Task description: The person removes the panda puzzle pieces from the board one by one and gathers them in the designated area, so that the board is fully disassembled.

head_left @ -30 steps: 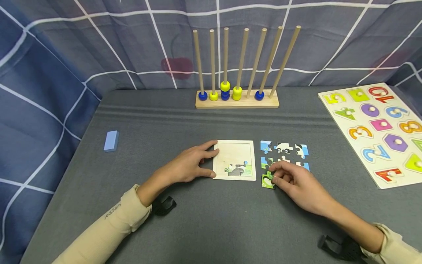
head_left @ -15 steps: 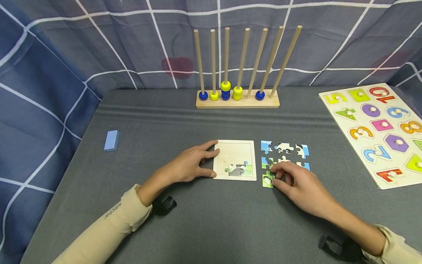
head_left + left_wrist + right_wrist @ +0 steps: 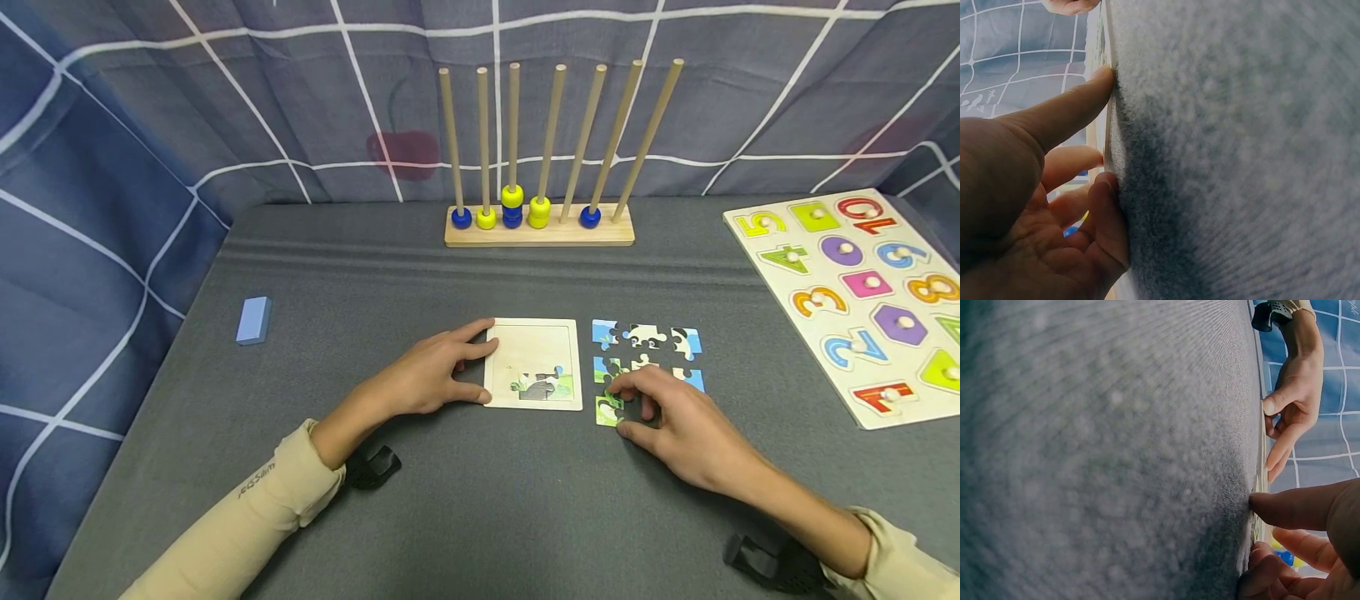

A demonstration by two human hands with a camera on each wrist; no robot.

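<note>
The person's left hand rests at the left side of a square wooden puzzle tray. Its thumb touches the lower left corner and its fingers the edge further up. Inside the tray, a partly filled picture shows at the lower right. To the right lie several loose panda jigsaw pieces in rows. The right hand has its thumb and forefinger at opposite edges of a green jigsaw piece lying on the cloth. Its fingers partly hide the row above. In the right wrist view, the fingertips are low against the cloth.
A wooden peg stand with blue and yellow beads stands at the back. On the right lies a number-and-shape knob puzzle board. A blue block lies at the left. A checked curtain hangs behind.
The right thumb has shifted towards the green jigsaw piece's lower right corner, widening its distance from the forefinger. That piece, slightly tilted earlier, now lies straighter. The left hand has stayed on the tray.
</note>
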